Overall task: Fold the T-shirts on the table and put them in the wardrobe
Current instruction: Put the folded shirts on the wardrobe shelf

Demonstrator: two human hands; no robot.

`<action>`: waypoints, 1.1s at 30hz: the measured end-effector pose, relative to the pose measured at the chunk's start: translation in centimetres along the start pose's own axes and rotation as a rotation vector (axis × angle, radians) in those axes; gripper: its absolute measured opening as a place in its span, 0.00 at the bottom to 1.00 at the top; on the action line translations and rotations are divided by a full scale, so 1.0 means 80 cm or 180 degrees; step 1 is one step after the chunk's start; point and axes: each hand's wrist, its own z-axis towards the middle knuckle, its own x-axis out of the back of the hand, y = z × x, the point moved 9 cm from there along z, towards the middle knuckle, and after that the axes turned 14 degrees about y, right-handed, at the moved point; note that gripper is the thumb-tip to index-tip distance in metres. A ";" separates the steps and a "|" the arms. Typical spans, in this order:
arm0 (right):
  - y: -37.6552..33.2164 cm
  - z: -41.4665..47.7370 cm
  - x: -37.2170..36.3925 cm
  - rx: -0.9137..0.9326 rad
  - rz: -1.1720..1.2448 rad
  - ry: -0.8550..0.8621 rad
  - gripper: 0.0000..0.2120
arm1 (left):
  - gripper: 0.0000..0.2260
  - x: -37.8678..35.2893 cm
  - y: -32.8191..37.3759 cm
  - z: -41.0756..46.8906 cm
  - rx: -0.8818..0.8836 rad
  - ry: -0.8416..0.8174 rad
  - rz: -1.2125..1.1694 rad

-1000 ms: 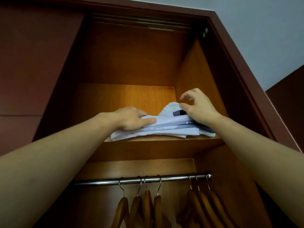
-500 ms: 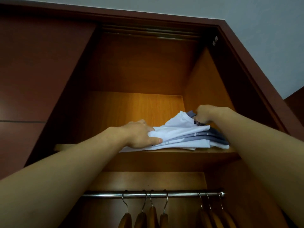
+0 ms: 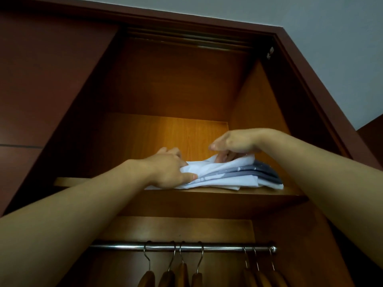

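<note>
A stack of folded T-shirts (image 3: 234, 175), white on top with grey-blue layers beneath, lies on the upper shelf (image 3: 207, 193) of the open wardrobe, near its front right. My left hand (image 3: 170, 168) grips the stack's left end, thumb under the white cloth and fingers over it. My right hand (image 3: 234, 145) reaches over the top of the stack from the right, its fingers curled down onto the upper white fold. The fingertips there are partly hidden by cloth.
The dark sliding door (image 3: 51, 90) covers the wardrobe's left half. Below the shelf a metal rail (image 3: 217, 247) carries several wooden hangers (image 3: 182, 274). The wardrobe's right side wall (image 3: 259, 112) stands close beside the stack. The shelf's back and left parts are bare wood.
The right hand lifted from behind the stack and came over its top. The left hand kept its grip on the left end while the stack slid a little deeper onto the shelf.
</note>
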 end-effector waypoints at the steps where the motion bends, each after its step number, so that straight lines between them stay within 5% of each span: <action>1: 0.007 0.005 -0.001 -0.0004 -0.0176 -0.0004 0.22 | 0.28 0.004 0.003 -0.002 -0.0067 0.0165 0.0000; 5: 0.038 0.020 -0.008 0.0054 -0.0757 -0.0083 0.25 | 0.26 0.003 0.012 -0.019 -0.0228 0.0446 -0.0314; 9: 0.080 0.030 -0.018 -0.0620 -0.0097 0.0000 0.27 | 0.29 0.010 0.007 -0.029 -0.0279 0.0626 -0.0484; 13: 0.111 0.034 -0.028 -0.1079 0.0570 0.0128 0.46 | 0.32 0.006 0.007 -0.040 -0.0352 0.0564 -0.0535; 16: 0.092 0.019 -0.015 -0.0789 0.0587 0.0208 0.56 | 0.36 -0.008 0.008 -0.041 -0.0364 0.0419 -0.0435; 23: 0.051 -0.027 -0.042 -0.0326 -0.0603 -0.0210 0.41 | 0.30 -0.030 0.005 -0.022 0.0019 0.0101 -0.0710; 27: 0.046 -0.034 -0.050 0.0133 -0.0520 0.0272 0.24 | 0.24 -0.018 -0.011 -0.010 0.0309 0.0244 -0.1088; 33: 0.053 -0.043 -0.022 -0.0059 -0.1278 0.1217 0.25 | 0.26 -0.027 -0.040 -0.013 0.0642 -0.0185 -0.0541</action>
